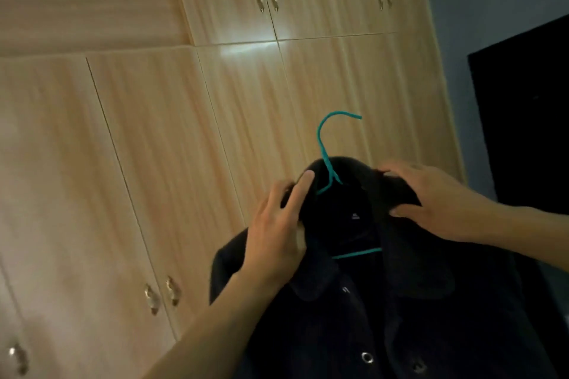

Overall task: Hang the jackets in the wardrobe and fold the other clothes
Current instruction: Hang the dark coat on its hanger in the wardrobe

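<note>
**Jacket on its hanger, held up at the wardrobe**

I hold the dark jacket (369, 317) in front of the closed wardrobe (154, 132) doors. It sits on a teal hanger (322, 138) whose hook stands above the collar. My left hand (277, 224) grips the collar's left side, forefinger stretched upward. My right hand (440, 203) curls over the right side, thumb below.
</note>
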A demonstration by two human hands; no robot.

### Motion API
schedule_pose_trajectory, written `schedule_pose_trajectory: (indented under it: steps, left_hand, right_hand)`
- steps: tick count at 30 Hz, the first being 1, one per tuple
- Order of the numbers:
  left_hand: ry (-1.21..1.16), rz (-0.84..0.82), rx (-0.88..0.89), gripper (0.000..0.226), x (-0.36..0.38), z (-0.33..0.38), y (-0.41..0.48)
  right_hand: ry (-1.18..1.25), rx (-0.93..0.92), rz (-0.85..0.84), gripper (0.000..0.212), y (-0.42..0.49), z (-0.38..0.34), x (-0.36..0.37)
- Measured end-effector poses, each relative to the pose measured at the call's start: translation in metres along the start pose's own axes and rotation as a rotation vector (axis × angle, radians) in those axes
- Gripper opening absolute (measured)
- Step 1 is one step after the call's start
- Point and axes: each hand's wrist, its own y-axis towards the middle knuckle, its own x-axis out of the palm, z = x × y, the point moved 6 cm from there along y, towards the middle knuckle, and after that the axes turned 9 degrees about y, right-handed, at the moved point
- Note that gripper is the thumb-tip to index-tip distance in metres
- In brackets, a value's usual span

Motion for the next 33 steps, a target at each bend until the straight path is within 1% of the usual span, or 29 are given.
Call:
schedule_pose_trajectory:
  steps: [5,7,10,18,22,25,27,30,33]
  left_hand:
    - [-0.013,0.003,0.027,0.084,0.01,-0.027,-0.002]
    - [-0.032,-0.003,0.019,0.089,0.019,-0.048,-0.003]
    - [-0.053,-0.018,-0.019,0.092,0.027,-0.08,-0.008]
    - [-0.04,-0.039,-0.093,0.093,0.027,-0.171,-0.039]
    - [-0.038,-0.063,-0.149,0.094,0.032,-0.217,-0.062]
    - [0.014,-0.092,-0.151,0.096,0.037,-0.247,-0.076]
    - [0.072,-0.117,-0.154,0.097,0.043,-0.266,-0.082]
    - [0.163,-0.139,-0.163,0.094,0.054,-0.292,-0.085]
    - [0.221,-0.172,-0.186,0.091,0.064,-0.317,-0.084]
  right_hand:
    - [-0.058,0.024,-0.011,0.061,0.024,-0.002,0.02]
    - [-0.067,0.024,-0.019,0.064,0.039,-0.002,0.034]
    - [-0.056,0.027,-0.052,0.063,0.059,-0.008,0.058]
    - [-0.048,0.033,-0.128,0.058,0.114,-0.036,0.141]
    - [0.013,0.007,-0.194,0.058,0.139,-0.046,0.193]
    - [0.016,-0.012,-0.214,0.061,0.159,-0.043,0.232]
    - [0.068,-0.04,-0.239,0.059,0.172,-0.039,0.259]
    - [0.148,-0.081,-0.267,0.055,0.194,-0.031,0.292]
    - [0.192,-0.087,-0.256,0.056,0.219,-0.019,0.322]
